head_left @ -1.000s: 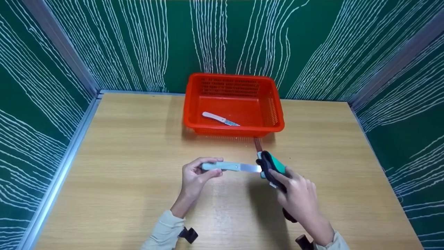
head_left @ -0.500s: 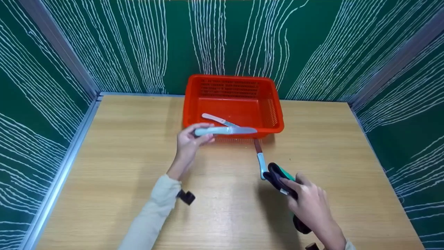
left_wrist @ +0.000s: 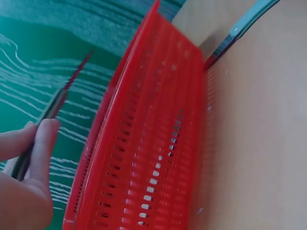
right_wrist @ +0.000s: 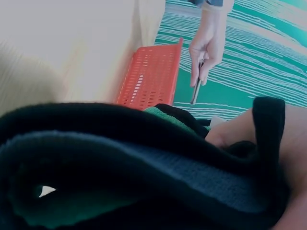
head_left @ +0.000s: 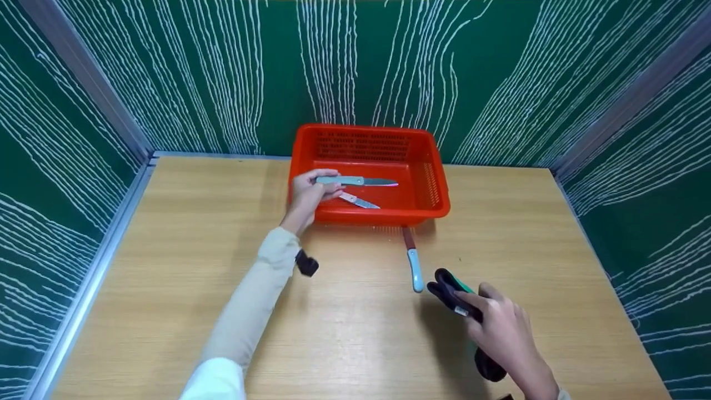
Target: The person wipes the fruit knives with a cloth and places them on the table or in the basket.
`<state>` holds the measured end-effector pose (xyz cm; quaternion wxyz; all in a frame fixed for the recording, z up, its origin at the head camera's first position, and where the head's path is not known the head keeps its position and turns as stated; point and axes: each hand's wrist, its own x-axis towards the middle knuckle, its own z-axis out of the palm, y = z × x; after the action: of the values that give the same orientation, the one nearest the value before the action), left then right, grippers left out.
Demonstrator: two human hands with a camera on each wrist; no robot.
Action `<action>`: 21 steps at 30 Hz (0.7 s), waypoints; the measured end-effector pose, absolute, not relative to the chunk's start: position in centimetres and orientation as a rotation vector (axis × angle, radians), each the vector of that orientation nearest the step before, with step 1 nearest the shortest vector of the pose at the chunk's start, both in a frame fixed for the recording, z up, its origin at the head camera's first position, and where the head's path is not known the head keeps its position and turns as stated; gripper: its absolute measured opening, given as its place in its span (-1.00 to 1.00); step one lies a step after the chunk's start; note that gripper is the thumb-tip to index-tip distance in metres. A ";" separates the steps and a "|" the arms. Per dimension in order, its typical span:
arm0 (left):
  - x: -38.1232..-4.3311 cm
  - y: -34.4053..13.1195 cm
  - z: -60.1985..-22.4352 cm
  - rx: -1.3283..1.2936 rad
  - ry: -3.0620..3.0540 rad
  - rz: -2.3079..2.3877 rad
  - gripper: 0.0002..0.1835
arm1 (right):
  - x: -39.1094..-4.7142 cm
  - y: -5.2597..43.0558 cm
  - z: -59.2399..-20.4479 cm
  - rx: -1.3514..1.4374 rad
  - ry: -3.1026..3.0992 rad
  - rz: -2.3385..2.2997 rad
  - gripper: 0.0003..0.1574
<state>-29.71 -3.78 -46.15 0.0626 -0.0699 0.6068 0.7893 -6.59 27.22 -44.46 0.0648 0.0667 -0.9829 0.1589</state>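
My left hand (head_left: pixel 307 191) pinches the pale green handle of a knife (head_left: pixel 347 180) between thumb and fingers. It holds the knife level over the red basket (head_left: pixel 383 215), blade toward the right. Beneath it inside the basket lies a pale-handled knife (head_left: pixel 361 201), its handle partly hidden by my fingers. In the left wrist view the held knife (left_wrist: pixel 56 102) is beyond the basket's rim. My right hand (head_left: pixel 505 328) grips a folded black cloth (head_left: pixel 444 291) with green on its other side and a small white label. A black loop (right_wrist: pixel 267 129) shows on it in the right wrist view.
A third knife (head_left: pixel 415 269) with a light blue handle and reddish-brown blade lies on the wooden table (head_left: pixel 183 266), its tip at the basket's front. Green panels (head_left: pixel 377 66) with white wavy lines stand behind and at both sides.
My left hand has carried the green-handled knife from beside the cloth, forward and up over the basket. My right hand, still gripping the cloth, has drawn back slightly toward the lower right.
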 end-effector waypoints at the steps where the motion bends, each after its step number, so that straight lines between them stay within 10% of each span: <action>1: -30.3 -3.7 -46.1 -0.232 1.839 2.360 -0.73 | -6.6 27.3 -44.5 0.198 -2.966 0.478 -0.52; 21: -36.2 -1.4 -48.4 -0.388 2.120 1.976 -0.73 | -7.3 28.0 -44.5 0.128 -3.061 0.459 -0.58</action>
<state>-36.20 -1.36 -48.43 0.1088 -0.1320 0.7207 0.6718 -7.31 27.99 -44.48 0.0221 0.0413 -0.9879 0.1480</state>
